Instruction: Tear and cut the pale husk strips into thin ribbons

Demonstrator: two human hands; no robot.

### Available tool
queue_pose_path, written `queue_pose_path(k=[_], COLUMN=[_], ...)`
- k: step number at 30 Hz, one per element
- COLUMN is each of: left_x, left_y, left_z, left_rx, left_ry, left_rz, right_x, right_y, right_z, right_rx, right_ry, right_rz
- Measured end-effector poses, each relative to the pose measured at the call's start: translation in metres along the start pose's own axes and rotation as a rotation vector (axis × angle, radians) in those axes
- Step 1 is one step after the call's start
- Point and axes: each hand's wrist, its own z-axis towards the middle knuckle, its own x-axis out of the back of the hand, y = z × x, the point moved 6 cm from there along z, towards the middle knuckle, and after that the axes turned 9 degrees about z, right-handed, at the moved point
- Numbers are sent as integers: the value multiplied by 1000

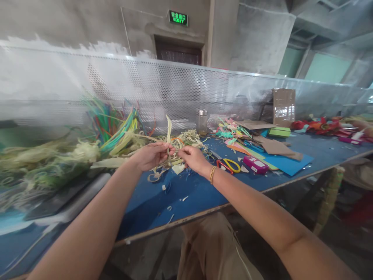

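Pinching a pale fibrous strip (169,128) near its lower end, your left hand (153,155) holds it upright over the table, apparently so that its length stands clear of the litter. Your right hand (194,158) sits just beside, thumb and fingers bunched; whether they grip a strand cannot be told. Below, pale scraps (178,168) lie on the blue tabletop (186,198). Directly behind your hands lies a heap of pale strands (189,137), seemingly placed for easy reach. To your right, red-and-yellow-handled scissors (230,167) lie beside a magenta box (255,165), presumably off the work spot yet handy. A metal-capped bottle (202,122) stands upright near the perforated screen (233,89), likely to avoid knocks. At your left, coloured stems (113,124) are massed together, perhaps for sorting.
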Motion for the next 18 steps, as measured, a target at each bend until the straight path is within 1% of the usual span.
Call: queue_pose_path(k=[2, 4, 6, 8, 10, 13, 15, 18], left_x=[4, 9, 15, 17, 13, 3, -2, -6], left_y=[-2, -3, -4, -2, -1, -2, -3, -6], left_z=[2, 4, 4, 3, 1, -1, -1, 0], left_rx=[16, 46, 75, 92, 115, 144, 146, 138], left_ry=[36, 90, 139, 164, 142, 55, 4, -40], left_rz=[-10, -26, -45, -62, -63, -39, -24, -4], right_x=[12, 21, 27, 32, 33, 31, 28, 21], right_y=[-16, -32, -46, -55, -61, -66, -68, -69], right_z=[-4, -9, -13, -14, -12, -6, -2, 3], right_rx=[130, 226, 272, 285, 302, 349, 374, 391], right_ry=[5, -9, -28, -58, -86, -116, -136, -161], right_rz=[-203, -385, -510, -583, -639, -711, -733, -732])
